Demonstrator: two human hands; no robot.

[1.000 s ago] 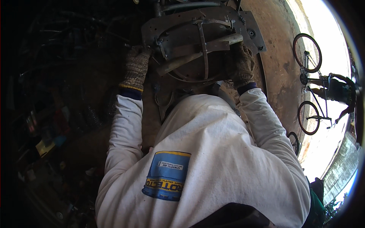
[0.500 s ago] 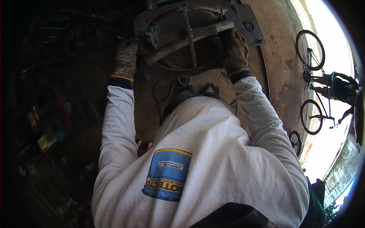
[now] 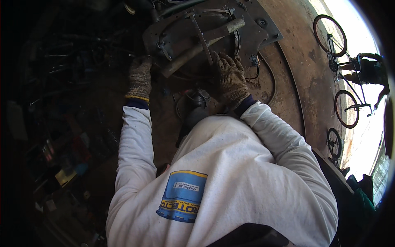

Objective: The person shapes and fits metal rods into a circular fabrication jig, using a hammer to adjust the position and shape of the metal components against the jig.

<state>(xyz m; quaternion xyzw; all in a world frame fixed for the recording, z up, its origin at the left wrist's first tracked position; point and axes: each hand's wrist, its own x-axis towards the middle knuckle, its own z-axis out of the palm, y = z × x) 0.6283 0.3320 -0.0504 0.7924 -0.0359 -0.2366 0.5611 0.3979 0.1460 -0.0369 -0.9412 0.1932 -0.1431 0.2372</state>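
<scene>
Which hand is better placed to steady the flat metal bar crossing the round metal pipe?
Probably the brown-gloved right hand: its fingers lie beside the lower end of the bar; the left hand is farther, at the left of the dark metal plate.

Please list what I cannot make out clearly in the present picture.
All in the head view:
- Left hand: shadow hides its fingers, so its grip is uncertain.
- Right hand: the back of its glove hides the palm.
- Metal plate: the upper edge cuts off its far part.
- Clutter at left: too dark to identify.
- Person at right: partly lost at the dark rim.
</scene>
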